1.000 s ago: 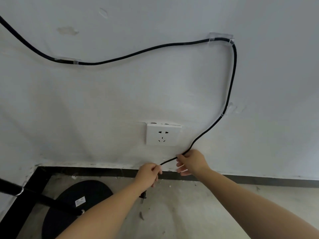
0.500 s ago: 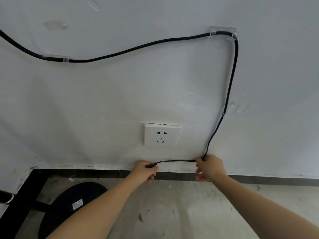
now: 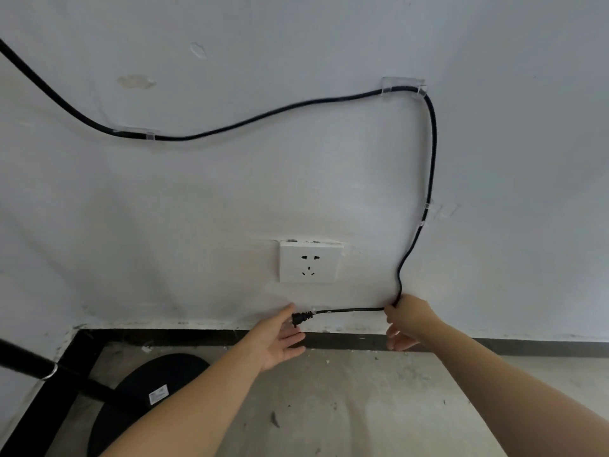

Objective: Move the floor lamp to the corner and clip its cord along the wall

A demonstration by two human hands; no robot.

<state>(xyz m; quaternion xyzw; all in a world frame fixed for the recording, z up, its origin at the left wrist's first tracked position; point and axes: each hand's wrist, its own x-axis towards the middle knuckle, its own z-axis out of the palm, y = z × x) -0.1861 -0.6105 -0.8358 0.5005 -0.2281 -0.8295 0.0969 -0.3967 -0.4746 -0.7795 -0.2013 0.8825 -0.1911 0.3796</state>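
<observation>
The black cord (image 3: 250, 120) runs along the white wall through clear clips: one at the left (image 3: 150, 135), one at the upper right bend (image 3: 403, 85), one lower on the right (image 3: 425, 214). It drops to my right hand (image 3: 407, 321), which pinches it against the wall, then runs level to the black plug (image 3: 301, 317). A small clear clip (image 3: 318, 312) sits on that level stretch. My left hand (image 3: 280, 338) is open, palm up, just under the plug. The lamp's black round base (image 3: 145, 394) and pole (image 3: 23, 361) stand in the corner at lower left.
A white wall socket (image 3: 309, 262) sits above the plug. A black skirting strip (image 3: 494, 346) lines the foot of the wall. The concrete floor (image 3: 346, 407) carries small bits of debris.
My left hand has let go of the plug end and opened beneath it. My right hand slid right along the cord, pulling the lower stretch level against the wall.
</observation>
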